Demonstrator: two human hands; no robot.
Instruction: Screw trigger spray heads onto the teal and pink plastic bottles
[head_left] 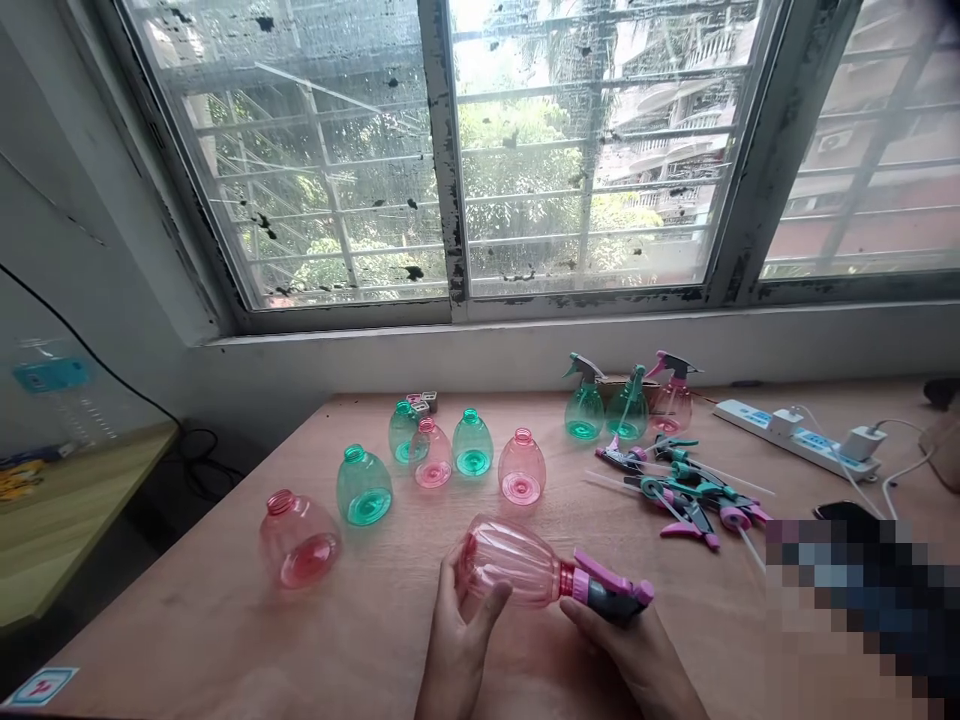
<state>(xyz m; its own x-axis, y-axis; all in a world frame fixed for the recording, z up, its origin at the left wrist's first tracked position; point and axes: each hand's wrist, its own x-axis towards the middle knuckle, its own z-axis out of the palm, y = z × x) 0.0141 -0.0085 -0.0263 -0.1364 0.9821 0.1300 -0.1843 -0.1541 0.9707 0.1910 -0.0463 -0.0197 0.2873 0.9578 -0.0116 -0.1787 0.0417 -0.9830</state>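
I hold a pink spray bottle (pixel 514 562) on its side just above the wooden table (pixel 225 620). My left hand (pixel 461 625) wraps round the bottle's round body. My right hand (pixel 626 640) grips the pink and grey trigger head (pixel 611 592) at the bottle's neck. Both hands are closed on it.
Several open pink and green bottles (pixel 364 487) stand across the table's middle and left. Three bottles with trigger heads (pixel 628 405) stand at the back. Loose trigger heads (pixel 686 490) lie in a pile at the right, by a white power strip (pixel 795 437). A window runs behind.
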